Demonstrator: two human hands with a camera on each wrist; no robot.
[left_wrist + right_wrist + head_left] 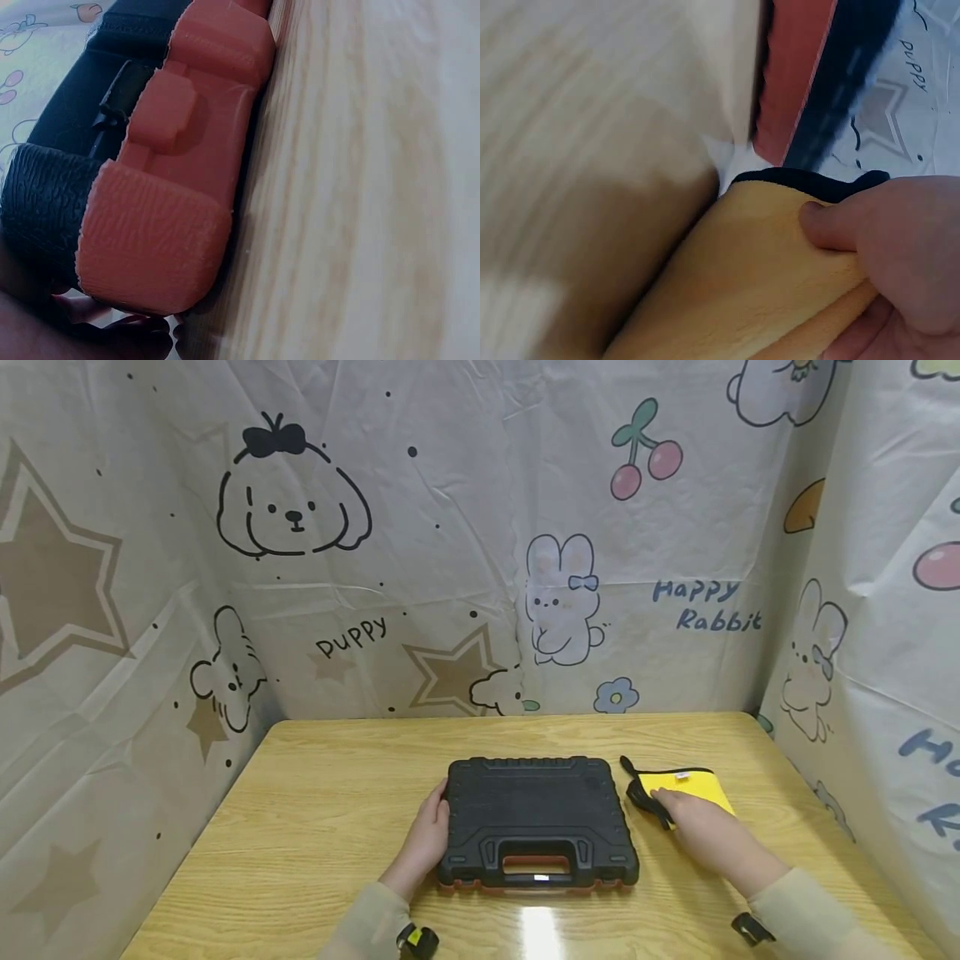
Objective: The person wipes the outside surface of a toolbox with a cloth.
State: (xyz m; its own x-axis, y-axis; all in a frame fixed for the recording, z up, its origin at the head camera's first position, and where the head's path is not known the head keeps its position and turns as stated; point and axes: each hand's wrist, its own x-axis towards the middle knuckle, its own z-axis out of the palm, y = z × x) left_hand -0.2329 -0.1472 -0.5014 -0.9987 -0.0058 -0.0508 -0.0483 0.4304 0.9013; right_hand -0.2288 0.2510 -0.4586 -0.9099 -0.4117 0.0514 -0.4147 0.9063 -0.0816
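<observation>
A black tool case (536, 802) with an orange-red lower half (161, 232) lies flat on the table, its handle towards me. Along the case's left side, my left hand (429, 835) grips the edge; in the left wrist view its fingers (135, 334) curl by the near corner. To the right of the case lies a folded yellow cloth (701, 787) with black edging, a small white label and a dark strap (647, 802). My right hand (708, 833) pinches the cloth between thumb and fingers, as the right wrist view shows. The palm hides part of the cloth.
The wooden table (315, 827) reaches back to a printed curtain (450, 527), which also hangs along the left and right sides. A wrist camera (417, 941) is strapped at the left sleeve and another camera (752, 929) at the right.
</observation>
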